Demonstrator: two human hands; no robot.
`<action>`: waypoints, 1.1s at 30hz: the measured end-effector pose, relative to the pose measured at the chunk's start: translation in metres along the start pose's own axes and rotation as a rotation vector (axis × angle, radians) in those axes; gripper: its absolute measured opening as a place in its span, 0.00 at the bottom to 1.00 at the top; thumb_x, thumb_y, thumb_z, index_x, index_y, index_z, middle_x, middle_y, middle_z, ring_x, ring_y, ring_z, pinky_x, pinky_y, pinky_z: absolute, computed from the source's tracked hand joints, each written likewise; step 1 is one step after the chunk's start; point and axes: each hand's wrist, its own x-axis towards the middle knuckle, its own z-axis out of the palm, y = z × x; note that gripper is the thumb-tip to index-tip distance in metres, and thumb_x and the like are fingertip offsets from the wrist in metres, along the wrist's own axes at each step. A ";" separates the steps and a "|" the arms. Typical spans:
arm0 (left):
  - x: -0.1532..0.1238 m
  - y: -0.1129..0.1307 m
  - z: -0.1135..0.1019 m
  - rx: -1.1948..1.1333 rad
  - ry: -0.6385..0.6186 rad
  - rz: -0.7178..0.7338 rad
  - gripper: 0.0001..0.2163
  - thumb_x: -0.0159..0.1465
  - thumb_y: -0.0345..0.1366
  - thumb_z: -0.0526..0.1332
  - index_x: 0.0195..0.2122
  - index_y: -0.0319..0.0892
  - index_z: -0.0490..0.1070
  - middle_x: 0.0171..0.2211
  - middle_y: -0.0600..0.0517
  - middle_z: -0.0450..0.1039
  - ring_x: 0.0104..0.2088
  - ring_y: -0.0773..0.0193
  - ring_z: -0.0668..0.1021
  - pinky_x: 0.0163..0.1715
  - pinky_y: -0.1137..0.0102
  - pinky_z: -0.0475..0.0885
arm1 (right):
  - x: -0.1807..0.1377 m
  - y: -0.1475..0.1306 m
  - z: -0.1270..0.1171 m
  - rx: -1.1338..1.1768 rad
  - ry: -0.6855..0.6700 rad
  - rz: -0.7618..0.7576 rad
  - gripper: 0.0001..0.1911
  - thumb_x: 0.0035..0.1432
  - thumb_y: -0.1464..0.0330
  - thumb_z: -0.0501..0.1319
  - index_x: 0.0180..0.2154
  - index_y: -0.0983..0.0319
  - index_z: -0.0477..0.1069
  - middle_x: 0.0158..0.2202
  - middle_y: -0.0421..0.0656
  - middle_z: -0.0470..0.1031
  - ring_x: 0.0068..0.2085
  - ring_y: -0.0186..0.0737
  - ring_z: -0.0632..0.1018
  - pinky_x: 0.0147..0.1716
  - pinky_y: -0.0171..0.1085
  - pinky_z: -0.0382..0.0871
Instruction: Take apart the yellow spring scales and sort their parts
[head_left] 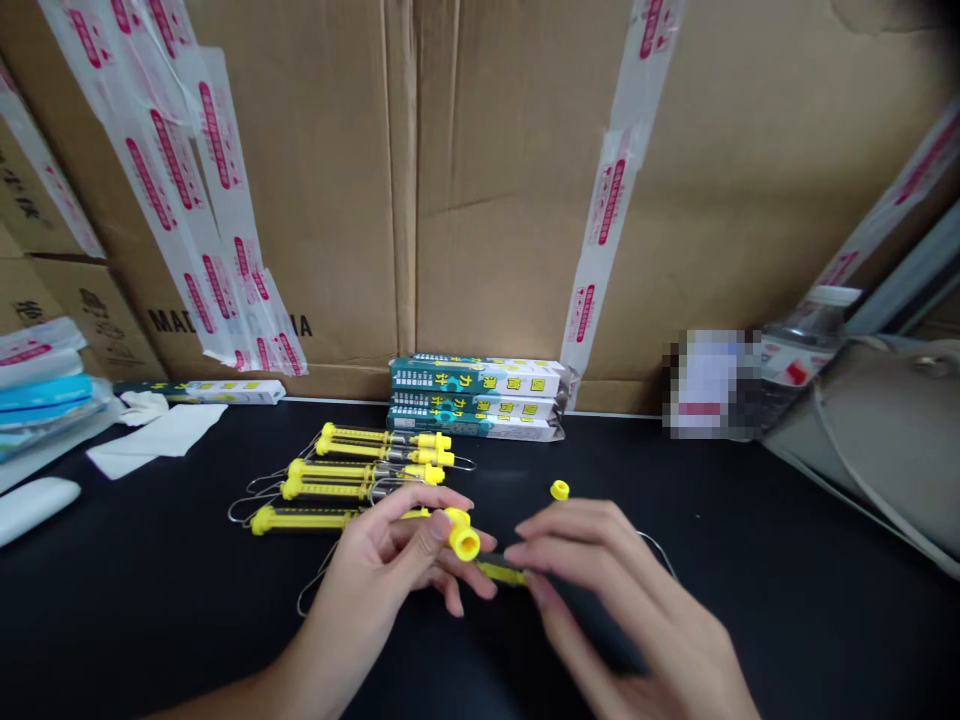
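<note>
Above the black bench (150,620), I had the left hand (394,560) pinching a hollow yellow fitting (465,543) between thumb and fingers, its round opening facing me. With the right hand (637,590) I had thumb and forefinger closed on a slim, blurred clear tube (502,573) with a yellow strip, just beside the left fingers; whether those touched it, I could not tell. A small yellow cap (559,490) sat beyond the right hand. Farther left lay yellow spring scales (334,470) with wire hooks, and behind them stood stacked boxes (476,405).
</note>
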 end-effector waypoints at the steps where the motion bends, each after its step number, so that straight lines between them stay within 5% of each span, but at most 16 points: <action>1: 0.000 0.000 0.000 0.007 0.008 -0.002 0.18 0.58 0.48 0.73 0.39 0.39 0.75 0.29 0.47 0.82 0.26 0.61 0.83 0.23 0.75 0.73 | -0.001 -0.006 0.001 0.003 -0.024 -0.029 0.21 0.60 0.83 0.57 0.50 0.59 0.71 0.44 0.47 0.74 0.48 0.42 0.76 0.46 0.37 0.74; 15: -0.001 0.000 -0.001 0.106 0.003 0.031 0.16 0.58 0.43 0.73 0.38 0.37 0.74 0.24 0.52 0.80 0.26 0.65 0.82 0.23 0.78 0.73 | -0.013 0.000 0.008 -0.225 -0.089 -0.076 0.28 0.58 0.84 0.54 0.59 0.63 0.67 0.49 0.53 0.73 0.48 0.53 0.73 0.43 0.49 0.77; 23: 0.002 -0.002 -0.004 0.183 0.060 0.031 0.20 0.54 0.47 0.75 0.37 0.35 0.77 0.23 0.51 0.80 0.24 0.67 0.79 0.21 0.78 0.72 | -0.008 -0.005 0.009 0.037 -0.158 -0.013 0.28 0.58 0.86 0.52 0.57 0.63 0.66 0.49 0.51 0.71 0.49 0.45 0.74 0.47 0.38 0.76; 30: 0.001 -0.002 -0.002 0.166 0.003 -0.015 0.20 0.53 0.47 0.75 0.36 0.37 0.74 0.23 0.52 0.79 0.24 0.66 0.79 0.22 0.77 0.72 | 0.000 -0.003 0.005 0.128 -0.121 0.033 0.19 0.63 0.82 0.55 0.51 0.59 0.70 0.42 0.46 0.74 0.44 0.41 0.76 0.43 0.36 0.75; 33: -0.001 -0.001 0.001 0.120 -0.078 -0.022 0.19 0.55 0.47 0.74 0.39 0.38 0.75 0.24 0.52 0.80 0.24 0.68 0.79 0.24 0.78 0.73 | 0.000 -0.001 0.005 0.267 -0.037 0.185 0.08 0.64 0.75 0.63 0.43 0.58 0.73 0.37 0.41 0.77 0.38 0.38 0.78 0.39 0.32 0.74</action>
